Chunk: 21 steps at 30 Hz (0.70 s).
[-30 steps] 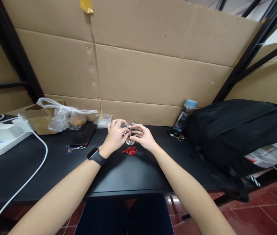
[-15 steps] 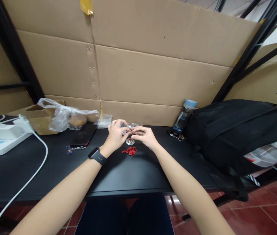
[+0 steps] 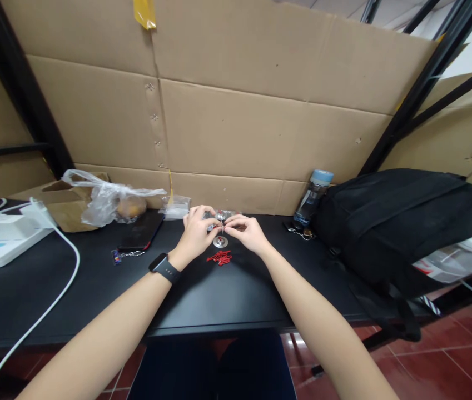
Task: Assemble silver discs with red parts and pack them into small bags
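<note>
I look across a black table (image 3: pixel 227 300) backed by a wall of brown cardboard sheets (image 3: pixel 261 133), with black metal shelf posts (image 3: pixel 402 111) slanting up on both sides. The floor (image 3: pixel 448 361) below is glossy red tile under even indoor light.

You see: shiny metal disc (image 3: pixel 220 241) | matt black bench (image 3: pixel 227 289) | crinkled clear plastic bag (image 3: pixel 106 197) | rough cardboard wall (image 3: pixel 261 128)

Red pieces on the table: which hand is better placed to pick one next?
Probably right. The left hand and right hand both pinch the small metal part; the red pieces lie close to the right fingers, but beside the left heel.
</note>
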Tool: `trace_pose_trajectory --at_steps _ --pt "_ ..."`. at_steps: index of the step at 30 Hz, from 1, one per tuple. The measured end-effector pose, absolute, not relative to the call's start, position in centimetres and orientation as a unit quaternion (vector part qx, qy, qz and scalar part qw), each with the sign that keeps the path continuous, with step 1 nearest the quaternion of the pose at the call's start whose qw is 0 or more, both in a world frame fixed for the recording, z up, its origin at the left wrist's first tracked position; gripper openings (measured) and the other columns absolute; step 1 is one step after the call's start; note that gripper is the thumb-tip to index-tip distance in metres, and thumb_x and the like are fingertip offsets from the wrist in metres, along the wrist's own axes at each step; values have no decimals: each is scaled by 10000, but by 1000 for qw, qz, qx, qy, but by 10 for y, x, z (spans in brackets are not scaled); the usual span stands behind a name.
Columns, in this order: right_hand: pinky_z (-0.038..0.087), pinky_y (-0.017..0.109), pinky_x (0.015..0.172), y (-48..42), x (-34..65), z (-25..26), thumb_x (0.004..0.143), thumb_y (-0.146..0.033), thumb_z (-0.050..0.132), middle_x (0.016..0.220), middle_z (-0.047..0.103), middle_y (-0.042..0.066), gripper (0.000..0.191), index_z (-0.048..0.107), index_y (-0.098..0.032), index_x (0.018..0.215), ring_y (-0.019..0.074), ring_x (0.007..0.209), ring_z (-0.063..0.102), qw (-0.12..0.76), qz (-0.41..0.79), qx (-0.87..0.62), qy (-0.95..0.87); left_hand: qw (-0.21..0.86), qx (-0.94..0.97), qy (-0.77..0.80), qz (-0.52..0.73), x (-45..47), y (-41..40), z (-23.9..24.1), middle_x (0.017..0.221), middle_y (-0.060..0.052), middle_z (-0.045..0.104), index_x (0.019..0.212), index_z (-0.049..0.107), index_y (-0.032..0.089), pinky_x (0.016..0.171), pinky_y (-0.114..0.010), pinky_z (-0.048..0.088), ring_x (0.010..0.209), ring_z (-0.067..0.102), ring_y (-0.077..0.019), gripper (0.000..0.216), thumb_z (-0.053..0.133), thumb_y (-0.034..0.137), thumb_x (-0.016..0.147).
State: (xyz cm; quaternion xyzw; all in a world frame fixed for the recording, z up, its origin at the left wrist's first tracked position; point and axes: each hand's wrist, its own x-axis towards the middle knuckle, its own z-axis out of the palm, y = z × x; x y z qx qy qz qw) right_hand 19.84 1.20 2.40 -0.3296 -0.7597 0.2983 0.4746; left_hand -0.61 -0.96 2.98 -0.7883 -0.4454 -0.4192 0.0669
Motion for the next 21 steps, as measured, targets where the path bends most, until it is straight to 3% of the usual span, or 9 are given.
trace_pose_trajectory --at_steps 5,10,13,18,21 --pt "512 260 651 6 198 31 816 -320 733 1045 680 73 132 773 -195 809 190 919 666 453 255 -340 -783 72 -802 -430 -408 -6 -8 27 1191 -76 603 865 766 259 939 -462 380 1192 464 -298 96 685 308 881" --pt "521 246 658 4 196 32 787 -227 713 1151 589 77 64 727 -171 760 154 886 637 443 228 -352 -792 76 -815 -419 -393 -7 -6 26 1197 -67 599 874 762 267 957 -466 372 1196 464 -295 103 666 301 890" --pt "515 240 660 6 197 30 788 -208 700 1171 563 72 53 711 -167 756 131 849 622 438 229 -365 -789 67 -824 -421 -373 -9 -6 28 1220 -64 583 979 735 280 952 -457 380 1192 469 -291 125 658 306 884" --pt "517 239 666 11 199 26 803 -211 688 1197 543 65 50 710 -171 781 118 833 615 430 239 -370 -788 30 -838 -416 -351 -14 -8 28 1319 -67 518 1293 581 324 964 -455 396 1234 457 -312 604 793 443 740" --pt "525 250 690 11 198 25 808 -214 690 1204 542 62 51 712 -177 781 127 859 621 421 241 -367 -794 26 -841 -407 -356 -13 -6 27 1331 -58 516 1254 609 333 989 -455 380 1248 454 -311 586 807 491 726"
